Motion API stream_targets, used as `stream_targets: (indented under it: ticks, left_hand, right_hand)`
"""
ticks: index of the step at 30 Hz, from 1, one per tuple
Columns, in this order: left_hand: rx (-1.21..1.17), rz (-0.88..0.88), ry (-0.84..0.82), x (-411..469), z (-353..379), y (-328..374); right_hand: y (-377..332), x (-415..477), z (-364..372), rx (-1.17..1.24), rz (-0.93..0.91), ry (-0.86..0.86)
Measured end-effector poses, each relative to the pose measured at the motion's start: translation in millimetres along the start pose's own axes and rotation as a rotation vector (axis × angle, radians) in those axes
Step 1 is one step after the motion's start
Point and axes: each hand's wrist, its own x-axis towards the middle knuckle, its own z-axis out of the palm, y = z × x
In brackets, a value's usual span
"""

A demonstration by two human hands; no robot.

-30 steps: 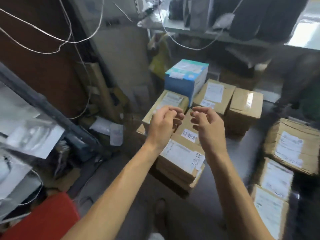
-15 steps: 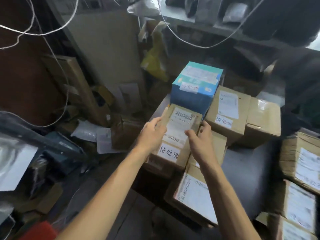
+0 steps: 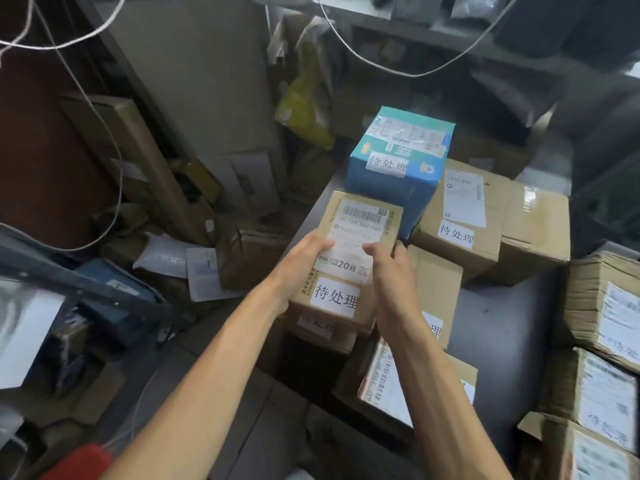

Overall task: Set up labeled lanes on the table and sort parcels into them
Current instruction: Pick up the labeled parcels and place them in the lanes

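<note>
A small brown cardboard parcel (image 3: pixel 360 216) with a barcode label and a white tag in Chinese characters sits atop other parcels at the left edge of the grey table (image 3: pixel 512 327). My left hand (image 3: pixel 301 265) grips its left side with the thumb on top. My right hand (image 3: pixel 391 275) grips its right side, fingers curled over the label. Behind it stands a blue-and-teal box (image 3: pixel 398 168) with the same tag. To the right lie two tagged brown boxes (image 3: pixel 464 216), (image 3: pixel 536 226).
More labelled cardboard parcels (image 3: pixel 602 313) are stacked along the right edge, and another (image 3: pixel 408 389) lies under my right forearm. Loose boxes, papers and a yellow bag (image 3: pixel 304 109) crowd the floor at left. White cables (image 3: pixel 415 72) hang overhead. A red object (image 3: pixel 79 462) is at bottom left.
My hands went from hovering empty above the pile to gripping the small brown parcel on both sides. The view has moved closer to the parcels.
</note>
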Motion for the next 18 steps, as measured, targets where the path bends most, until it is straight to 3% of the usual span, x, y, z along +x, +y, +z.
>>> stream_targets:
  ticks: [9,18]
  left_hand:
    - [-0.024,0.067,0.08,-48.3,34.0,8.3]
    - [0.035,0.135,-0.063,-97.0,185.2,9.2]
  right_hand:
    - [-5.6,-44.0,-42.1,0.116,-0.067,-0.091]
    - [12.2,-102.1,-201.5,0.225,-0.164,0.061]
